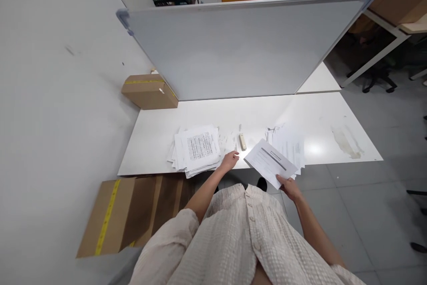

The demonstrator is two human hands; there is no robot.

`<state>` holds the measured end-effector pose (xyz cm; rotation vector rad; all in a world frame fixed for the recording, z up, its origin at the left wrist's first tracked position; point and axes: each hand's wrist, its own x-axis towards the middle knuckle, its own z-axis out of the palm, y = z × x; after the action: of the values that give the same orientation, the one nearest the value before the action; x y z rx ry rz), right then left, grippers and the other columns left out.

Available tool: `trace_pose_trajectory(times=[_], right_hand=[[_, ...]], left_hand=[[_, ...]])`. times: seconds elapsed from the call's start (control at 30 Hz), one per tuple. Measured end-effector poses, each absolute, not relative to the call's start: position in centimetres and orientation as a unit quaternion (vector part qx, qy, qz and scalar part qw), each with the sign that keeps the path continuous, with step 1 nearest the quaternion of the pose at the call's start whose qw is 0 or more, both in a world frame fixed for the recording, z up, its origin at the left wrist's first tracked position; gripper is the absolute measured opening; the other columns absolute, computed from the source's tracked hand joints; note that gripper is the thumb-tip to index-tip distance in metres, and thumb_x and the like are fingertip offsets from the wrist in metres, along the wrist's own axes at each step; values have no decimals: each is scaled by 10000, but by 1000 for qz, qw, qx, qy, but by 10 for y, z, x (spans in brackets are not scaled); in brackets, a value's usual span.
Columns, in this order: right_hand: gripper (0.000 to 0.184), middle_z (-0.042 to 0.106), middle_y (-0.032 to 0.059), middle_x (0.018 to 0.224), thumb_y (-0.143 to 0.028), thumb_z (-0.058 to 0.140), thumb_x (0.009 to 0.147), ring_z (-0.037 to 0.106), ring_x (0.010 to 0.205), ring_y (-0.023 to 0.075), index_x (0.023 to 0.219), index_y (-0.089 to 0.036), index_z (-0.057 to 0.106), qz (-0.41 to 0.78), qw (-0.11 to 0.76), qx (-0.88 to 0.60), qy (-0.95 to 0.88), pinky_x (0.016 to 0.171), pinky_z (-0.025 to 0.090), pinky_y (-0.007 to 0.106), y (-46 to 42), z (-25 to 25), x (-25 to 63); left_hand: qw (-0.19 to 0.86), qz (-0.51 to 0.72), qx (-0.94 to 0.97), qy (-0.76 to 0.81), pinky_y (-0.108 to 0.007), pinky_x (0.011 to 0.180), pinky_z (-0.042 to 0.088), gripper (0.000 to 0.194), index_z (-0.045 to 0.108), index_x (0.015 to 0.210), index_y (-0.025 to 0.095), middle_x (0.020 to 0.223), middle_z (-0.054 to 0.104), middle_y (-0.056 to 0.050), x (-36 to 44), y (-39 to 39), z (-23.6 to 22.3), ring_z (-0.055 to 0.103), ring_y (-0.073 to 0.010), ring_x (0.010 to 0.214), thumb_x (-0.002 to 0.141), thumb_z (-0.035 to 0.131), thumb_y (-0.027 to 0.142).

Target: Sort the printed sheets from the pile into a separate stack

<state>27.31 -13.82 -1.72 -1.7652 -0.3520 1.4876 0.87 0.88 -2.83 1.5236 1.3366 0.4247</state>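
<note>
My right hand (288, 186) grips the near corner of a printed sheet of paper (269, 162) and holds it just above the front edge of the white table (320, 111). My left hand (230, 160) rests at the table's front edge with its fingers curled, beside a messy stack of printed pages (196, 149) on its left. A small beige stapler (243, 141) lies on the table between my hands. A second pile of papers (289, 143) sits on the right, partly under the held sheet.
A large whiteboard (240, 45) stands tilted along the table's back. A cardboard box (149, 91) sits at the back left corner, and flat cardboard boxes (126, 214) with yellow tape lie on the floor at the left. A stain (347, 142) marks the table's right side. Desks and chairs stand far right.
</note>
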Motion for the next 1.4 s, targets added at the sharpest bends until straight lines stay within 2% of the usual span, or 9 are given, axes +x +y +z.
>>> trace_pose_trajectory(times=[0.1, 0.27, 0.57, 0.8, 0.97, 1.2, 1.3, 1.4], right_hand=[[298, 665, 60, 804, -313, 691, 558, 614, 643, 209, 814, -215, 577, 584, 417, -690, -94, 512, 501, 318, -141, -26, 266], [245, 655, 43, 686, -336, 654, 600, 602, 562, 192, 773, -201, 546, 588, 407, -693, -88, 442, 484, 303, -132, -40, 244], [249, 656, 57, 698, -318, 650, 633, 600, 542, 178, 808, -184, 534, 603, 433, -669, -25, 474, 504, 294, -118, -59, 218], [219, 637, 3, 598, -230, 670, 624, 579, 470, 152, 799, -187, 546, 597, 453, -659, 62, 430, 488, 267, -116, -62, 211], [215, 629, -3, 581, -224, 676, 618, 567, 449, 148, 785, -188, 544, 597, 453, -659, 66, 430, 490, 273, -114, -59, 210], [225, 626, 13, 591, -256, 677, 600, 564, 476, 144, 773, -163, 567, 567, 453, -688, -3, 399, 475, 242, -115, -37, 221], [217, 619, 2, 598, -266, 675, 588, 560, 486, 131, 743, -158, 569, 517, 463, -719, -32, 412, 483, 228, -116, -25, 243], [279, 630, -9, 671, -266, 679, 580, 575, 520, 122, 812, -165, 560, 482, 527, -699, -28, 442, 494, 222, -112, -16, 271]], left_hand=[[433, 182, 699, 539, -296, 736, 417, 325, 540, 1069, 210, 811, 606, -48, 11, 12, -27, 559, -178, 767, 754, 464, 188], [375, 126, 764, 511, -316, 770, 384, 473, 395, 1246, 239, 953, 543, -83, 18, 22, -23, 522, -209, 865, 782, 389, 151], [346, 25, 778, 524, -323, 764, 366, 582, 385, 1249, 310, 956, 497, -86, 28, 33, -29, 508, -215, 860, 728, 395, 51], [289, -121, 795, 519, -351, 767, 361, 632, 216, 1302, 394, 1089, 461, -81, 34, 35, -16, 475, -238, 948, 771, 329, 70], [278, -149, 791, 524, -377, 773, 355, 632, 191, 1305, 402, 1115, 453, -90, 39, 34, -12, 460, -256, 974, 778, 322, 78], [275, -88, 798, 529, -348, 739, 377, 589, 248, 1305, 351, 1057, 482, -98, 35, 29, -9, 486, -238, 920, 784, 329, 88], [272, 8, 810, 519, -330, 761, 382, 513, 286, 1303, 290, 996, 513, -83, 24, 17, -6, 494, -207, 884, 817, 309, 127], [240, 126, 816, 511, -332, 818, 376, 430, 366, 1263, 239, 987, 530, -72, 1, 2, -3, 480, -196, 920, 840, 316, 179]])
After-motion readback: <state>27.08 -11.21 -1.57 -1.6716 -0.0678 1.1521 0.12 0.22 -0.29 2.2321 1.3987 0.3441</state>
